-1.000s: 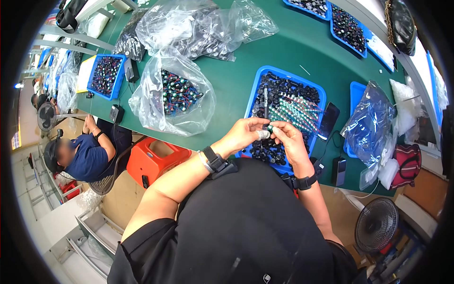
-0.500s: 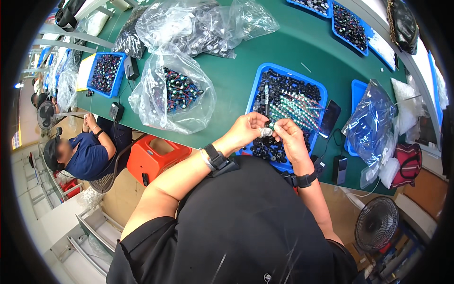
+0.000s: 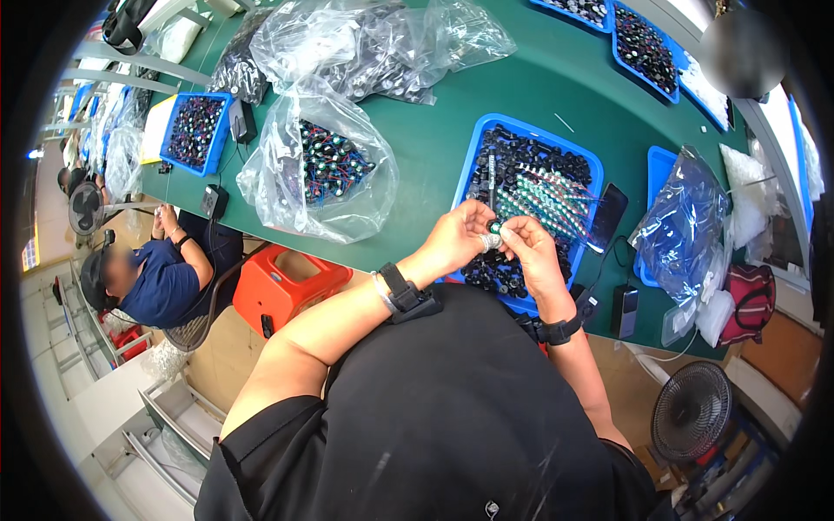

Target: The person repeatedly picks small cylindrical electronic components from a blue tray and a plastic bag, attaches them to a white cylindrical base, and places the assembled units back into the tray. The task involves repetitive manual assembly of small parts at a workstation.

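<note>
Both hands meet over the near part of a blue tray (image 3: 597, 174). My left hand (image 3: 460, 234) pinches a small dark round part (image 3: 495, 227) from the left. From the right, the fingertips of my right hand (image 3: 534, 250) close on the same part. Something whitish and ringed shows at the fingertips; whether it is on a finger or on the part I cannot tell. Loose black round caps (image 3: 514, 148) fill much of the tray. On top of them, rows of small pale-and-green round pieces with thin wires (image 3: 543, 195) lie at the right.
A dark phone (image 3: 608, 213) lies right of the tray, near a power bank (image 3: 624, 310). Left stands an open clear bag of wired parts (image 3: 334, 169). Full bags (image 3: 347, 52) lie behind it. A co-worker (image 3: 165, 278) sits at left, beyond a red stool (image 3: 287, 282).
My hands stay at nearly the same spot, with only slight finger movement around the small part. The dark shape at the upper right now looks blurred.
</note>
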Tool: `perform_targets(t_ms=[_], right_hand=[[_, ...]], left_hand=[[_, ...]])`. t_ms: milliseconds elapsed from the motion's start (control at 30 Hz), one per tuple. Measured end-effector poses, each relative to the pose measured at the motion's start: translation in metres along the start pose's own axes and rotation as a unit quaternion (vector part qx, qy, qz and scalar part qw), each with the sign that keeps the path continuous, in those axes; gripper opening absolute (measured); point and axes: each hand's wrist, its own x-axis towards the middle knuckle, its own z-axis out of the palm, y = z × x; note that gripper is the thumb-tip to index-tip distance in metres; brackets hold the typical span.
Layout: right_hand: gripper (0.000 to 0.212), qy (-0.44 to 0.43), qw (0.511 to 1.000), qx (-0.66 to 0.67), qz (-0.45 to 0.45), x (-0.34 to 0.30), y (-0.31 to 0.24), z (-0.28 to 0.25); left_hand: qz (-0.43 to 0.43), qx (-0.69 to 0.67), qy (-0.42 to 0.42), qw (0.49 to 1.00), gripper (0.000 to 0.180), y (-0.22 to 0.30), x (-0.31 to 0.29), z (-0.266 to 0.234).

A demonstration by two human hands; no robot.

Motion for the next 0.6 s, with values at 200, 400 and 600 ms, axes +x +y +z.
perform_targets(t_ms=[200, 400, 600], right_hand=[[0.008, 0.030, 0.998, -0.062, -0.003, 0.002, 0.000, 0.004], [0.009, 0.020, 0.987, -0.154, 0.028, 0.000, 0.003, 0.008], [0.018, -0.045, 0.988, -0.137, 0.062, 0.000, 0.005, 0.002]], left_hand=[[-0.016, -0.025, -0.001, 1.000, 0.034, -0.003, 0.000, 0.000], [-0.113, -0.156, 0.011, 0.981, 0.029, -0.012, 0.004, -0.005], [-0.112, 0.052, -0.016, 0.992, 0.021, -0.018, 0.000, -0.011]])
